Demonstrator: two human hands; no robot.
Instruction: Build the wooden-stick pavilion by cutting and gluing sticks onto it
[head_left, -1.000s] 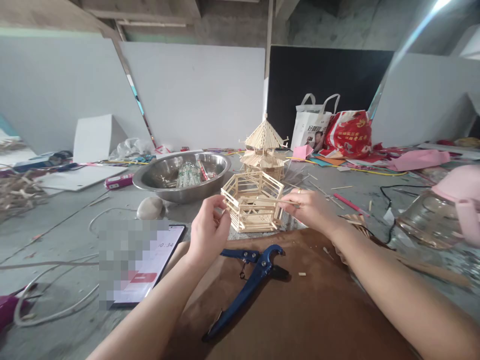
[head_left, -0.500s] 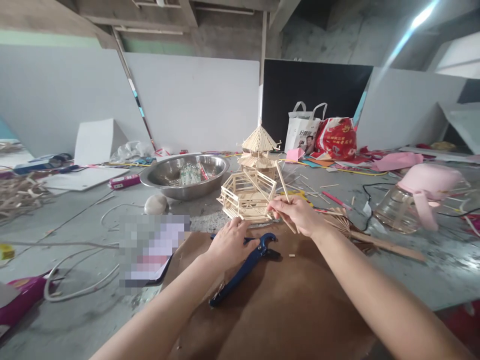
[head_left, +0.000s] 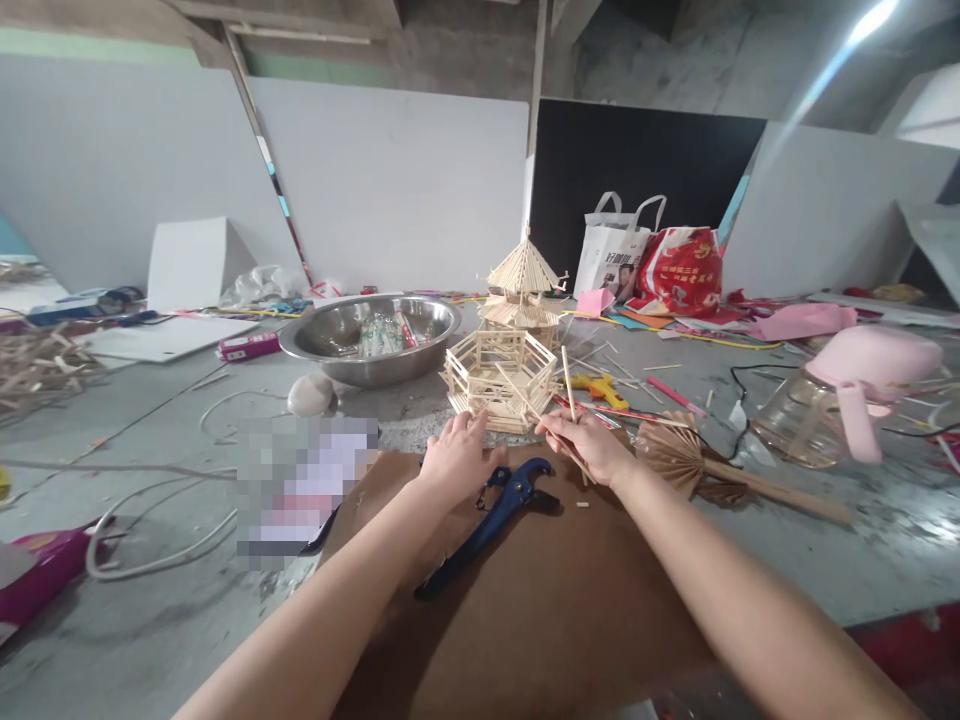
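While, in the head view, the right hand (head_left: 589, 440) pinches sticks (head_left: 568, 378), one near upright and another slanting across the frame (head_left: 495, 380), the left hand (head_left: 457, 456) lies back upward with fingers reaching the frame's near edge, its grip impossible to tell. Frame: hexagonal, open-topped, of pale wood, just beyond both hands, before a roofed pavilion (head_left: 525, 278). Nearby: blue cutter (head_left: 487, 526) on brown board (head_left: 585, 600); steel basin (head_left: 367, 374) at left; yellow glue gun (head_left: 606, 391) and paper fan (head_left: 667, 455) at right.
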